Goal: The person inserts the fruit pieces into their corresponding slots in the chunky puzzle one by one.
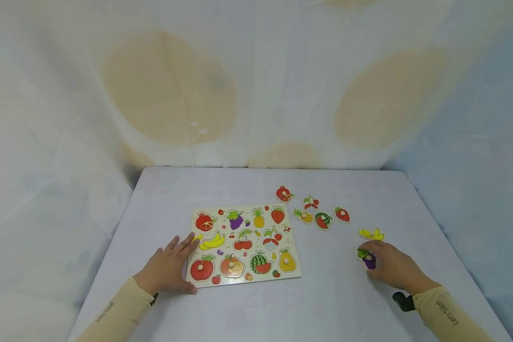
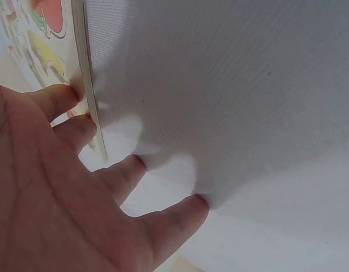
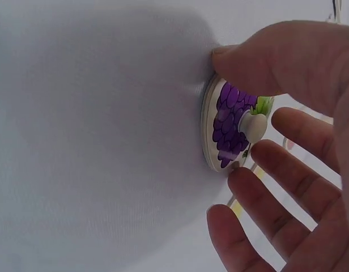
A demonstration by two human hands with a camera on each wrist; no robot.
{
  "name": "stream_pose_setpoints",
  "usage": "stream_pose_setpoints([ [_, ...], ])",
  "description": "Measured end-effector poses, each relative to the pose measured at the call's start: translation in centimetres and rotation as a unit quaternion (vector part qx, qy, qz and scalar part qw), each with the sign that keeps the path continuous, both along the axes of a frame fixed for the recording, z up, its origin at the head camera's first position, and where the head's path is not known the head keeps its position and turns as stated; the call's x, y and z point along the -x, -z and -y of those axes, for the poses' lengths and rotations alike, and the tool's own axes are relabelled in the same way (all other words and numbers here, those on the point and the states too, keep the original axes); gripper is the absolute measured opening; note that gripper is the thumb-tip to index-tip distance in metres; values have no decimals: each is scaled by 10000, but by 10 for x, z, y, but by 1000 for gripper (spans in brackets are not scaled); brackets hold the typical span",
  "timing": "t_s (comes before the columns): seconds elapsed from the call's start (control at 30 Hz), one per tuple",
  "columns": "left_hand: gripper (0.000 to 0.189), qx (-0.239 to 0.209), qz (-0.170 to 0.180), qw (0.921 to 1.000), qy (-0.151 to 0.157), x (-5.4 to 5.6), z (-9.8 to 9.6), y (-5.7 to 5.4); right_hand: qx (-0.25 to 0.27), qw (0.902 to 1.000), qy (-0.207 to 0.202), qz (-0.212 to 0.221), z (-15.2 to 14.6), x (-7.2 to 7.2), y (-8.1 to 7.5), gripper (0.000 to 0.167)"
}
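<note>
I've got my left hand (image 1: 168, 266) spread open against the fruit puzzle board (image 1: 262, 277), likely steadying it; right hand (image 1: 396, 268) pinches the grape piece (image 1: 369, 261) rim-wise.

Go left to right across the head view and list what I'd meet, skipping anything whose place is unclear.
Left hand, puzzle board, loose watermelon piece, loose strawberry piece, loose grape piece, right hand.
</note>
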State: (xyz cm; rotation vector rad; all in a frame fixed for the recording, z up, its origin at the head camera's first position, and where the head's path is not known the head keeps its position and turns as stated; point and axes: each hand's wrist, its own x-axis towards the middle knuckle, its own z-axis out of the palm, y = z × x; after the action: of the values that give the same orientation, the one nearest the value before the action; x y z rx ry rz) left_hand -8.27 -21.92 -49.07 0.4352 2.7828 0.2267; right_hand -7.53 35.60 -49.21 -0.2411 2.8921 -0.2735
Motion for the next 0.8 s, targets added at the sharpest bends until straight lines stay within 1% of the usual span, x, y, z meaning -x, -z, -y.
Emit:
stream_pose_setpoints([
  [0.2,122,-16,-45,10000,3,0,0,-1,-196,9996,128,161,1,4,-4,63],
  [0.43,121,-23,-35,10000,-22,-1,-1,-2,-224,9988,252,348,3,6,-5,63],
  [0.57,121,-20,-58,10000,-11,-1,-2,-3,-213,9988,131,422,1,8,-3,64],
  [0.8,120,-49,-71,10000,-39,-1,-2,-3,-236,9993,-143,235,1,12,-1,63],
])
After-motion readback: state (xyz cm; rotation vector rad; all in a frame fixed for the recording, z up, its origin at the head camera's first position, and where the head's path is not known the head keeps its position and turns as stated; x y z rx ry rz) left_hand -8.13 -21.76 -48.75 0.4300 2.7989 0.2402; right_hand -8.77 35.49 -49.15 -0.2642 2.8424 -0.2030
